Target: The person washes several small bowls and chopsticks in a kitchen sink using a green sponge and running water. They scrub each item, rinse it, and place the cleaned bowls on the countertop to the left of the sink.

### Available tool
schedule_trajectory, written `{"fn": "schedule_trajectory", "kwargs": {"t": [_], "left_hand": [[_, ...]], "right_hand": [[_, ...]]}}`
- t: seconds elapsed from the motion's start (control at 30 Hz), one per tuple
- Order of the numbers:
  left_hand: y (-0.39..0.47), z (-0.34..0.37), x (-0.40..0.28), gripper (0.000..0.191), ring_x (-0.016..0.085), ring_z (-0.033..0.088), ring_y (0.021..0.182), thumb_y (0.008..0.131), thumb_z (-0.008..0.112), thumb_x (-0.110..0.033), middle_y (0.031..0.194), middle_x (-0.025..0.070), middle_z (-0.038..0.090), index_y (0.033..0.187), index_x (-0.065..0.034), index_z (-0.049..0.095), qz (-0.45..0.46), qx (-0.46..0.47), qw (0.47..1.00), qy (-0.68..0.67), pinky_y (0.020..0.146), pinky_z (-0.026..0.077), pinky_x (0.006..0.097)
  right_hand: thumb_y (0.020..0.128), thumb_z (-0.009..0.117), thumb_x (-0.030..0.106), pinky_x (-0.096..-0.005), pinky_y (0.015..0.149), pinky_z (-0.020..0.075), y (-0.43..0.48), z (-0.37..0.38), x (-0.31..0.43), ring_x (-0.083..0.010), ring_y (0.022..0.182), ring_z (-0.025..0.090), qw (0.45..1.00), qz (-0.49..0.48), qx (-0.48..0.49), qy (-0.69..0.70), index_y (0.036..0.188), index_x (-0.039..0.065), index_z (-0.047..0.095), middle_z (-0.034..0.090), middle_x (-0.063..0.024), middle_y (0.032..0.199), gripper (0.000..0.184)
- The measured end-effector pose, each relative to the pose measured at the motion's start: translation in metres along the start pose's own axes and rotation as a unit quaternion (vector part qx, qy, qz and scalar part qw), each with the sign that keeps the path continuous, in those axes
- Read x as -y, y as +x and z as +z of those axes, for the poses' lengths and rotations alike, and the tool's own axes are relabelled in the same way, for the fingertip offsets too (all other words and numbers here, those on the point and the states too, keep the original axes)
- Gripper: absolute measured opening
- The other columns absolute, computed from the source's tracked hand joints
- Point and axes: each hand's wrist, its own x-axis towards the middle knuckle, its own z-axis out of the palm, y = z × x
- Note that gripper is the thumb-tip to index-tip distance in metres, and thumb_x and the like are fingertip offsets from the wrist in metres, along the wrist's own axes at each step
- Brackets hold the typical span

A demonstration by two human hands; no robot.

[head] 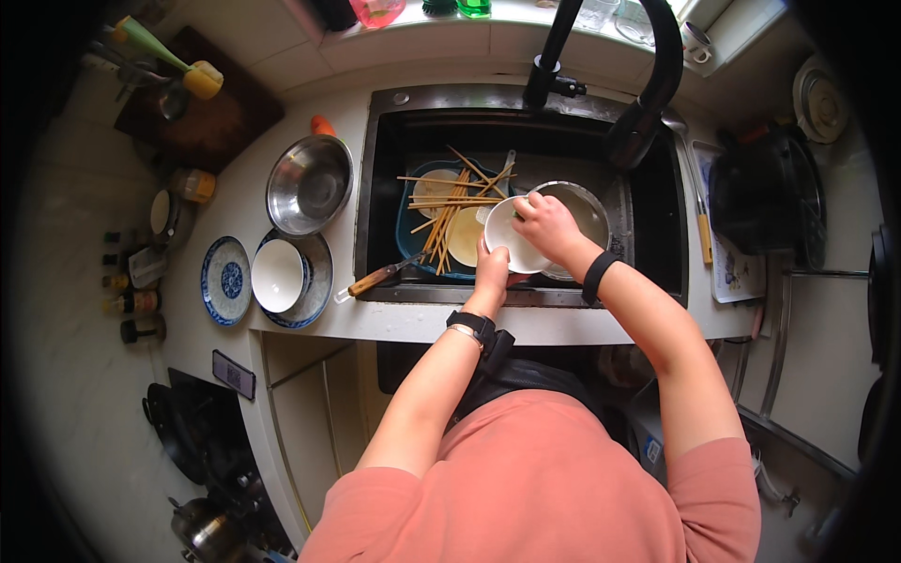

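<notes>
Over the black sink [521, 295], my left hand [493, 267] grips the near-left rim of a white bowl [521, 243], which is tilted. Inside that bowl my right hand [547, 222] has its fingers bunched on a small green cleaning pad [517, 214], mostly hidden by the fingers. Below and to the left sits a blue basin [405, 236] with several wooden chopsticks [450, 203] lying across it. It also holds pale round dishes [464, 236] and a light-coloured spoon [509, 165]. A metal pot or bowl [588, 204] stands in the sink behind my right hand.
A wooden-handled utensil [376, 280] juts over the sink's front-left rim. Left of the sink stand a steel bowl [310, 186], a white bowl [278, 276] on a blue-patterned plate, and another patterned plate [227, 281]. The black faucet [633, 127] arches over the right side.
</notes>
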Motion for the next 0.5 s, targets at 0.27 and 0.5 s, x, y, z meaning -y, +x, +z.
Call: {"fn": "schedule_trajectory", "kwargs": {"t": [0.27, 0.5], "left_hand": [[-0.001, 0.007, 0.006, 0.049, 0.024, 0.053, 0.089, 0.079, 0.04, -0.001, 0.11, 0.0166, 0.048, 0.125, -0.0128, 0.028, 0.048, -0.113, 0.992, 0.013, 0.068, 0.049, 0.036], [-0.004, 0.013, 0.005, 0.045, 0.019, 0.053, 0.082, 0.08, 0.042, 0.0, 0.101, 0.0143, 0.053, 0.122, -0.0102, 0.03, 0.126, -0.156, 0.98, 0.01, 0.07, 0.044, 0.0301]], "right_hand": [[0.067, 0.064, 0.012, -0.0397, 0.061, 0.0525, -0.016, 0.007, 0.03, -0.0292, 0.076, 0.06, 0.953, 0.277, 0.092, 0.08, 0.076, 0.011, 0.066, 0.056, -0.0116, 0.088, 0.01], [0.071, 0.057, 0.019, -0.04, 0.076, 0.0507, -0.033, -0.01, 0.032, -0.0324, 0.085, 0.061, 0.878, 0.297, 0.128, 0.353, 0.087, 0.009, 0.069, 0.063, -0.0153, 0.092, 0.022]]}}
